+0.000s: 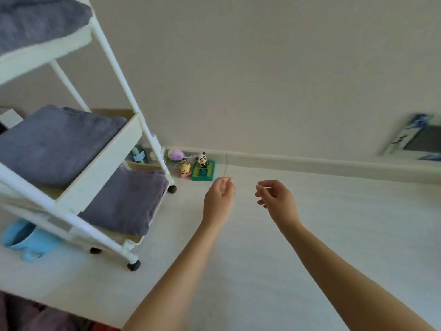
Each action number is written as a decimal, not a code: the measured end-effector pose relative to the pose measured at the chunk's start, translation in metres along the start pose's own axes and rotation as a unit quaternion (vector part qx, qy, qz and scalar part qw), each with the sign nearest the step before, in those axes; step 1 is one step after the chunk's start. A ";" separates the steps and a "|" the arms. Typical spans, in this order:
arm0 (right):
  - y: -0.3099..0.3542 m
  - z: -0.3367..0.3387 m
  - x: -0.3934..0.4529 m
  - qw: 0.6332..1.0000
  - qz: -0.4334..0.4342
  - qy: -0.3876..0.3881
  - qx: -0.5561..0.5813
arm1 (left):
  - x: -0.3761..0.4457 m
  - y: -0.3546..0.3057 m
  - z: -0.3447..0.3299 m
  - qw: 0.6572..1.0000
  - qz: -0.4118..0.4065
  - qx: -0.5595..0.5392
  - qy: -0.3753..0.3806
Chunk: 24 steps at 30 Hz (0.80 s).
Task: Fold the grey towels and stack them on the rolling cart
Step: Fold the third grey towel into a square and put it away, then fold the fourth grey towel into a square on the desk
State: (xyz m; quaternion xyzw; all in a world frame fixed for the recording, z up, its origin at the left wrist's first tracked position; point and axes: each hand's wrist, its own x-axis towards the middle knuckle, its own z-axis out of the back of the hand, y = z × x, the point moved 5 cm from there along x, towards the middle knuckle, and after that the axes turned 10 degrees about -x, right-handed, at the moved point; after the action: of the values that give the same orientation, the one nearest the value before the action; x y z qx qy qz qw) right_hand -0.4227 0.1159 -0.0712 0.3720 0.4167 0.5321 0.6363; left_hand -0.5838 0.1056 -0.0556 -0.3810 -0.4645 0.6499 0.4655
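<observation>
A white rolling cart (112, 161) with three shelves stands at the left on a white table top. Each shelf holds a folded grey towel: one on the top shelf (35, 22), one on the middle shelf (55, 144), one on the bottom shelf (126, 199). My left hand (218, 199) and my right hand (276, 199) are stretched out over the table to the right of the cart. Both hold nothing, with fingers loosely curled and apart.
Small toy figures (202, 167) stand against the wall behind the cart's right wheel. A light blue cup (26, 237) lies under the cart's left side. A framed picture (415, 139) leans at the far right. Dark reddish fabric (35, 316) shows below the table's front edge.
</observation>
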 end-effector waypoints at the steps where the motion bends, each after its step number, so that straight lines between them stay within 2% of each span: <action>1: -0.012 0.023 -0.006 1.000 -0.012 -0.026 0.009 | -0.006 -0.006 -0.021 1.000 -0.001 0.002 0.026; 5: -0.049 0.101 -0.031 0.994 -0.050 -0.097 0.023 | -0.029 -0.019 -0.095 0.993 -0.003 -0.016 0.113; 10: -0.112 0.226 -0.080 0.973 -0.093 -0.208 0.036 | -0.090 -0.049 -0.220 0.970 0.004 -0.023 0.241; 11: -0.116 0.229 -0.081 0.972 -0.098 -0.209 0.037 | -0.092 -0.049 -0.225 0.969 0.002 -0.023 0.246; 17: -0.171 0.344 -0.132 0.943 -0.123 -0.308 0.004 | -0.163 -0.075 -0.348 0.937 0.005 -0.028 0.348; 24: -0.239 0.454 -0.191 0.886 -0.186 -0.424 0.004 | -0.236 -0.086 -0.458 0.899 0.023 0.001 0.437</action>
State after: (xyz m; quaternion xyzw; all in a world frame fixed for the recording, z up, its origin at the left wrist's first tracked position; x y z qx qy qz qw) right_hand 0.0687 -0.1235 -0.0945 0.4802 0.1706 0.1938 0.8383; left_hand -0.0724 0.0048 -0.0858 -0.6370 -0.2049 0.4288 0.6069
